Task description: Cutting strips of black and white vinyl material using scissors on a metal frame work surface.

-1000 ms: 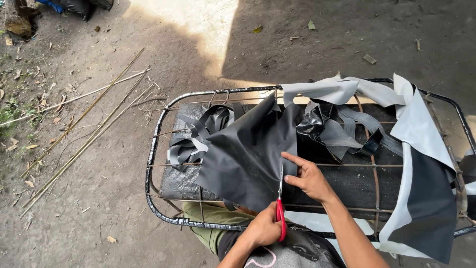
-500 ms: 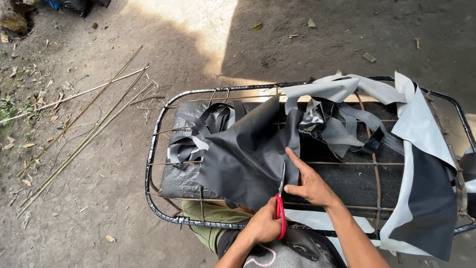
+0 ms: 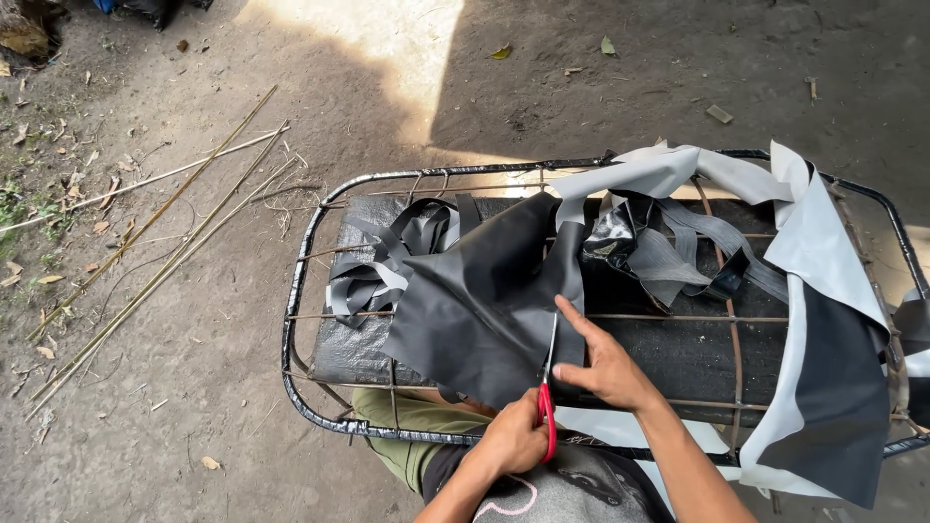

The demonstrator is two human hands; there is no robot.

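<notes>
Plainly, the left hand (image 3: 513,441) grips red scissors (image 3: 547,416) cutting the black sheet (image 3: 484,300); the right hand (image 3: 605,368), flat and open beside the blades, risks a nick.

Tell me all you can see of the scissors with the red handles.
The scissors have red, plastic-looking handles and slim, pale metal blades. They point away from the person, blades running up into the black sheet over the metal rack. The left hand grips the handles; the right hand presses the sheet right beside the blades.
</notes>
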